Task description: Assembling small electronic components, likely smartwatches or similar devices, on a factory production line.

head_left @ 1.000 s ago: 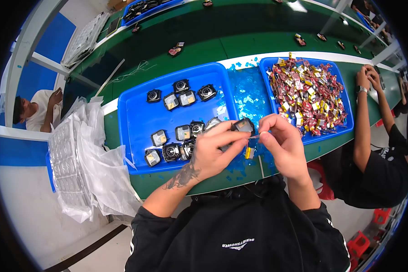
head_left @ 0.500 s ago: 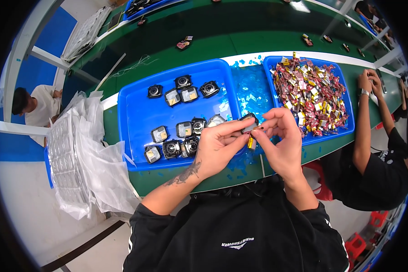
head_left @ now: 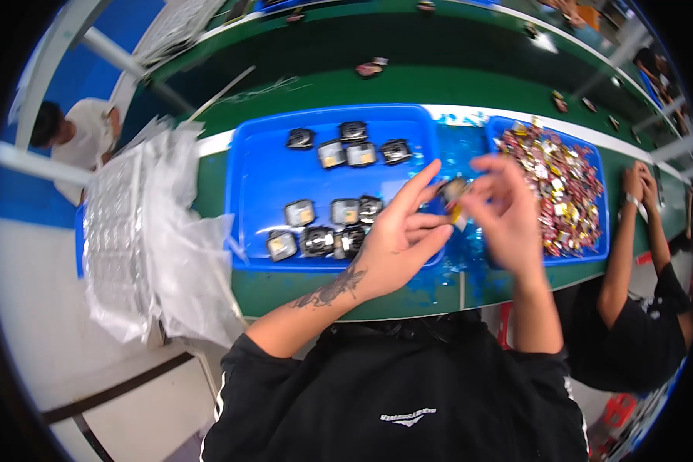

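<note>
My left hand (head_left: 396,242) and right hand (head_left: 504,212) pinch one small dark part (head_left: 454,191) between fingertips, above the gap between the two blue trays (head_left: 262,185). Part mostly hidden by fingers, blurred; its kind unclear. Right tray holds coloured pieces (head_left: 558,189).

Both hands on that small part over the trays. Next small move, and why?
Probably lower the small part into the left blue tray beside the black pieces. Both left hand and right hand pinch it in the air, and similar pieces already sit there in rows.
</note>
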{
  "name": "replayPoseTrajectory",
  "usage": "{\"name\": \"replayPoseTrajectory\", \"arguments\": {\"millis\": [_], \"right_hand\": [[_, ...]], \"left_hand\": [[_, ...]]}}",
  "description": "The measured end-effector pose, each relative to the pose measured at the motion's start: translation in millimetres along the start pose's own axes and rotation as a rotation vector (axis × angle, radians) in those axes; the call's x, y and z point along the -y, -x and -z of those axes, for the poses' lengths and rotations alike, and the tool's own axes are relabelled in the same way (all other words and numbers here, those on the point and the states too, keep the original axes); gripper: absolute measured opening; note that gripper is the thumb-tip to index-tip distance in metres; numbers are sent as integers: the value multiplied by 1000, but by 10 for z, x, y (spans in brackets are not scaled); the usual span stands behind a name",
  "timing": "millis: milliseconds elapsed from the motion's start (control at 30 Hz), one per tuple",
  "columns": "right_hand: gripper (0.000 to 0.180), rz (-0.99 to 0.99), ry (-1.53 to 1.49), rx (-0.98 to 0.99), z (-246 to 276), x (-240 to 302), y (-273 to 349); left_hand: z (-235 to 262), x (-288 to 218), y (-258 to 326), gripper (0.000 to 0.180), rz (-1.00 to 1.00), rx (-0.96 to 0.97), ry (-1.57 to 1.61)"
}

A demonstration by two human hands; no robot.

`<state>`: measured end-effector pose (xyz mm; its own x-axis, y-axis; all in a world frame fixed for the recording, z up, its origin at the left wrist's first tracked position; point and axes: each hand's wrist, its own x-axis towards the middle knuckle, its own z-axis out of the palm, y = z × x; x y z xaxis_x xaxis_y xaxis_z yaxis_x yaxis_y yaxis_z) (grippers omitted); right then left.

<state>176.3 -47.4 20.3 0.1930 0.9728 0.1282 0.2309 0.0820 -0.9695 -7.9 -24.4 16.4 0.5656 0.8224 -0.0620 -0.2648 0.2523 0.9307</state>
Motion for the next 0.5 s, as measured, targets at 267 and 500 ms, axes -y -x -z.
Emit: {"name": "replayPoseTrajectory", "arguments": {"millis": [267, 500], "right_hand": [[44, -97, 506, -133, 608, -990, -2167], [41, -271, 769, -32, 462, -765, -2163]], "left_hand": [[1156, -390, 325, 37, -129, -358, -1699], [1294, -418, 318, 29, -64, -218, -1565]]}}
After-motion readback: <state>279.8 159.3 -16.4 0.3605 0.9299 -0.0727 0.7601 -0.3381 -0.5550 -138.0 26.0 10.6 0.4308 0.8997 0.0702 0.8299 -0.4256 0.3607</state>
